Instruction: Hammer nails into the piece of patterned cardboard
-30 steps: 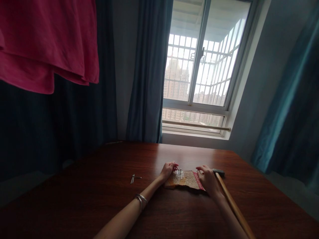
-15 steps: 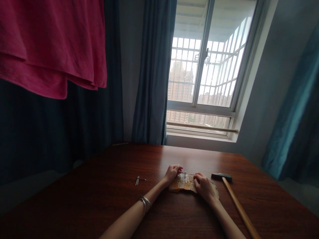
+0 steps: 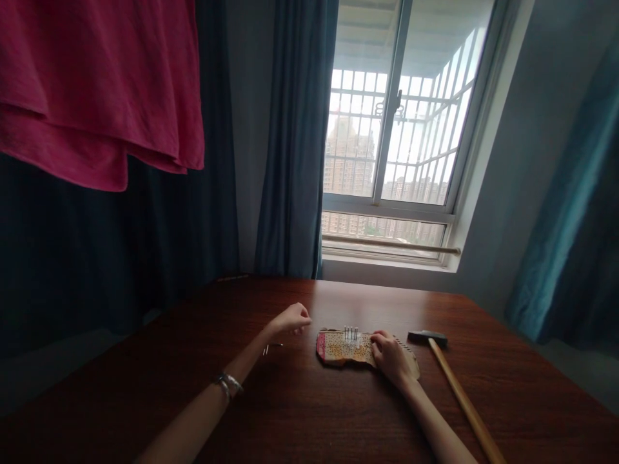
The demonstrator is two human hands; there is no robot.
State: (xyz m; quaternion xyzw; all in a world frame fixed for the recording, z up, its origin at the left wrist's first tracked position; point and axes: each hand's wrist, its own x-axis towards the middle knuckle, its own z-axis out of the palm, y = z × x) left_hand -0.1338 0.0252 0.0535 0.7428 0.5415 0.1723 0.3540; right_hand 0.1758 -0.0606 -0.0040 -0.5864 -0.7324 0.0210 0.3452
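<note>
My left hand (image 3: 290, 319) is held above the table, left of a dotted board, with its fingers curled in; nothing shows in them. Below its wrist lie a few loose nails (image 3: 275, 345), partly hidden by the forearm. The flat board (image 3: 338, 348) has uneven edges, a yellowish dotted face and a pink left end. Several nails (image 3: 351, 333) stand upright in a row near its far edge. On the board's right part rests my right hand (image 3: 391, 357), fingers bent and pressing on it, just right of the upright nails.
A hammer (image 3: 459, 386) with a wooden handle and dark head lies on the brown table (image 3: 300, 412), right of the board. Beyond are a window (image 3: 387, 161) and blue curtains (image 3: 294, 161). A pink cloth (image 3: 101, 96) hangs at upper left.
My left hand has moved left, away from the upright nails and the board, toward the loose nails. My right hand stays on the board. The board's pink end now shows.
</note>
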